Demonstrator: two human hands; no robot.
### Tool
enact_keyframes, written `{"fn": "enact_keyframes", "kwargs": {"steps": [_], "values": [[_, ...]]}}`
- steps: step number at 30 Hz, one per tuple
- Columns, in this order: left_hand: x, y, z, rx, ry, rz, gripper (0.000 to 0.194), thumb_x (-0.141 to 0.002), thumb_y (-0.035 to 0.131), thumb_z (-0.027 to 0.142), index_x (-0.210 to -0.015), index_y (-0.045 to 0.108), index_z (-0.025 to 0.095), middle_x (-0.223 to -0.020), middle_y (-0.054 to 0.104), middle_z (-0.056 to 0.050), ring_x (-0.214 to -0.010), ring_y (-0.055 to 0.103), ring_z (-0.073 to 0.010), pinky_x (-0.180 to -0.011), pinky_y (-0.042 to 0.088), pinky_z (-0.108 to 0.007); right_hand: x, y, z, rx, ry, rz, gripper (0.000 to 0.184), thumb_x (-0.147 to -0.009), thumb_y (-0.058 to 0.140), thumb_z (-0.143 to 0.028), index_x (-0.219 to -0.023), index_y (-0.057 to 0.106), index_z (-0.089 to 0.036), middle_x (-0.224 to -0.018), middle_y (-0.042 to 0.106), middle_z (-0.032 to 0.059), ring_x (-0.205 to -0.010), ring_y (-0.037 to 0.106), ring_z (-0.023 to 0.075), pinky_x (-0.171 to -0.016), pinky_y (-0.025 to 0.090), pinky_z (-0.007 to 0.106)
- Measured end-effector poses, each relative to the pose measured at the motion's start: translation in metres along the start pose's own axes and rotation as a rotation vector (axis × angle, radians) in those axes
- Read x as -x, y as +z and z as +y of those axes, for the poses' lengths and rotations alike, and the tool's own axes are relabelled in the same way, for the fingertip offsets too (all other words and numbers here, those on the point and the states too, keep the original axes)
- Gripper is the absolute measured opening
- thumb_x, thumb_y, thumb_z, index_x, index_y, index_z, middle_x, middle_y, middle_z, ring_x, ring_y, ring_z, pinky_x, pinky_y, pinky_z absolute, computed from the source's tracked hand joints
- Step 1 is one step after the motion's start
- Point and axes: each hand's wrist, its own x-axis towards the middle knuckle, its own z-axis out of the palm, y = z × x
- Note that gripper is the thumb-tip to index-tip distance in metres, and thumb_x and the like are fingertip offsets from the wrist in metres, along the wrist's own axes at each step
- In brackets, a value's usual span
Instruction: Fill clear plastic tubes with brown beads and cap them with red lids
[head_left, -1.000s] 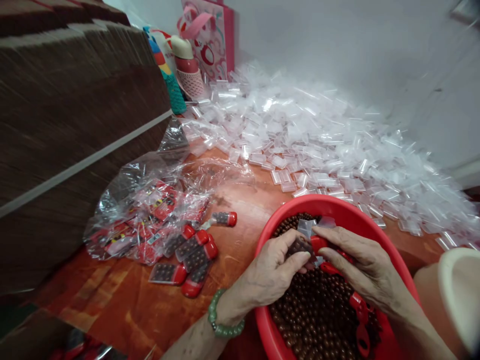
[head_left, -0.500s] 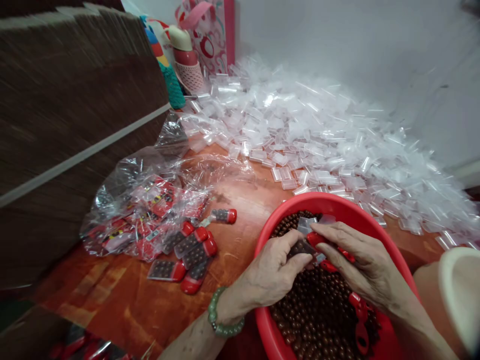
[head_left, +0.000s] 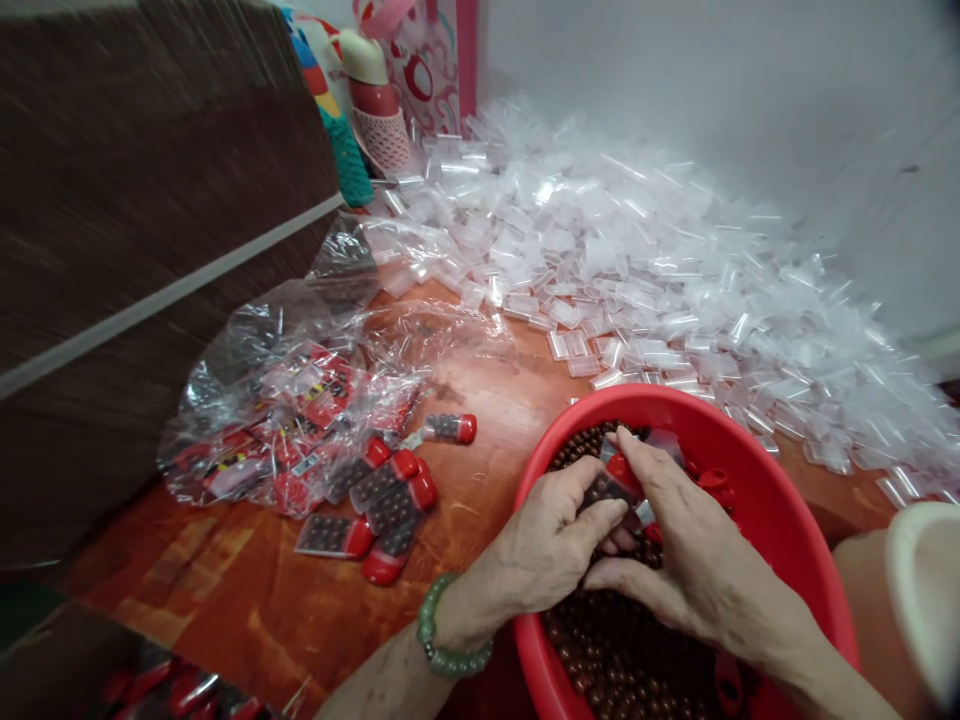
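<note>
The left hand (head_left: pixel 551 535) holds a little box (head_left: pixel 602 490) of brown balls over the red tub (head_left: pixel 536 455). The right hand (head_left: pixel 701 560) is spread over the tub too, thumb apart, fingertips by the box's red cap (head_left: pixel 620 468). More brown balls (head_left: pixel 600 665) fill the tub. Left of the tub, filled boxes (head_left: pixel 394 502) lie on the bench (head_left: pixel 499 400); behind it sits a big heap of clear boxes (head_left: pixel 637 250)

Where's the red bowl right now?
In the head view, the red bowl is at the lower right, under the left hand and right hand, with the pile of clear cases just beyond it.
</note>
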Motion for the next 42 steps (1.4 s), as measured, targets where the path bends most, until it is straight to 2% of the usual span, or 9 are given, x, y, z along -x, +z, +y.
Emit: {"fn": "enact_keyframes", "kwargs": {"steps": [3, 7, 14, 20, 28, 32, 35, 39, 42], "values": [[-0.002, 0.001, 0.000, 0.006, 0.021, 0.032, 0.015, -0.091, 0.051, 0.030, -0.095, 0.056, 0.015, -0.086, 0.058, -0.002, -0.077, 0.055, -0.0149, -0.071, 0.047, -0.029, -0.004, 0.014, -0.002, 0.132, -0.010, 0.086, 0.086, -0.088, 0.062, -0.041, -0.152, 0.021, -0.001, -0.127, 0.057, 0.0272, -0.118, 0.056, 0.0391, -0.091, 0.053, 0.057], [-0.003, 0.000, 0.002, -0.068, 0.068, 0.059, 0.015, -0.089, 0.052, 0.028, -0.092, 0.058, 0.015, -0.085, 0.057, -0.002, -0.078, 0.050, -0.0149, -0.074, 0.044, -0.031, -0.010, 0.023, -0.001, 0.130, -0.034, 0.218, 0.072, -0.082, 0.056, -0.023, -0.147, 0.030, -0.003, -0.115, 0.060, 0.0229, -0.102, 0.059, 0.0333, -0.082, 0.054, 0.051], [-0.001, 0.000, 0.011, -0.013, 0.048, 0.023, 0.016, -0.084, 0.057, 0.026, -0.094, 0.058, 0.013, -0.084, 0.059, -0.002, -0.079, 0.055, -0.0173, -0.076, 0.046, -0.033, -0.013, 0.017, 0.000, 0.052, -0.083, 0.230, 0.063, -0.081, 0.055, -0.026, -0.139, 0.038, -0.007, -0.109, 0.060, 0.0179, -0.095, 0.057, 0.0294, -0.078, 0.050, 0.045], [0.003, -0.003, 0.017, -0.006, 0.024, -0.089, 0.052, -0.076, 0.071, 0.021, -0.124, 0.052, 0.013, -0.108, 0.065, -0.008, -0.113, 0.059, -0.0275, -0.101, 0.046, -0.043, -0.010, 0.018, 0.005, 0.001, -0.067, 0.214, 0.062, -0.083, 0.050, -0.034, -0.140, 0.038, -0.012, -0.111, 0.061, 0.0169, -0.095, 0.060, 0.0304, -0.078, 0.051, 0.047], [0.002, 0.003, 0.002, 0.035, 0.052, 0.076, 0.099, -0.066, 0.086, 0.027, -0.149, 0.031, 0.026, -0.152, 0.037, -0.014, -0.132, 0.048, -0.0311, -0.110, 0.042, -0.047, -0.010, 0.004, 0.020, -0.059, 0.142, 0.264, 0.073, -0.081, 0.072, -0.039, -0.143, 0.038, -0.020, -0.125, 0.060, 0.0154, -0.111, 0.062, 0.0312, -0.091, 0.054, 0.046], [0.001, 0.002, -0.003, 0.091, 0.090, 0.144, 0.092, -0.073, 0.081, 0.033, -0.148, 0.029, 0.026, -0.151, 0.036, -0.016, -0.132, 0.048, -0.0328, -0.108, 0.042, -0.051, -0.009, 0.010, 0.030, 0.056, 0.208, 0.475, 0.072, -0.080, 0.073, -0.038, -0.142, 0.040, -0.020, -0.121, 0.060, 0.0145, -0.106, 0.062, 0.0314, -0.087, 0.055, 0.048], [0.000, 0.002, -0.005, 0.181, 0.149, 0.185, 0.083, -0.076, 0.079, 0.033, -0.144, 0.032, 0.024, -0.152, 0.036, -0.015, -0.141, 0.039, -0.0309, -0.117, 0.033, -0.049, -0.011, 0.018, 0.032, 0.008, -0.060, 0.289, 0.063, -0.086, 0.065, -0.032, -0.142, 0.038, -0.020, -0.116, 0.063, 0.0135, -0.104, 0.064, 0.0289, -0.085, 0.056, 0.045], [0.002, 0.004, -0.005, 0.197, 0.150, 0.234, 0.078, -0.077, 0.079, 0.032, -0.140, 0.035, 0.022, -0.155, 0.035, -0.013, -0.149, 0.028, -0.0264, -0.125, 0.019, -0.043, -0.016, 0.019, 0.034, 0.091, 0.126, 0.510, 0.073, -0.080, 0.074, -0.035, -0.142, 0.038, -0.020, -0.119, 0.061, 0.0152, -0.106, 0.063, 0.0310, -0.086, 0.056, 0.047], [0.003, 0.004, -0.004, 0.233, 0.147, 0.218, 0.061, -0.088, 0.067, 0.034, -0.140, 0.037, 0.022, -0.157, 0.036, -0.011, -0.149, 0.029, -0.0235, -0.125, 0.022, -0.041, -0.018, 0.019, 0.034, 0.030, -0.004, 0.351, 0.065, -0.084, 0.067, -0.031, -0.142, 0.038, -0.020, -0.119, 0.062, 0.0146, -0.106, 0.064, 0.0297, -0.086, 0.057, 0.046]]}}
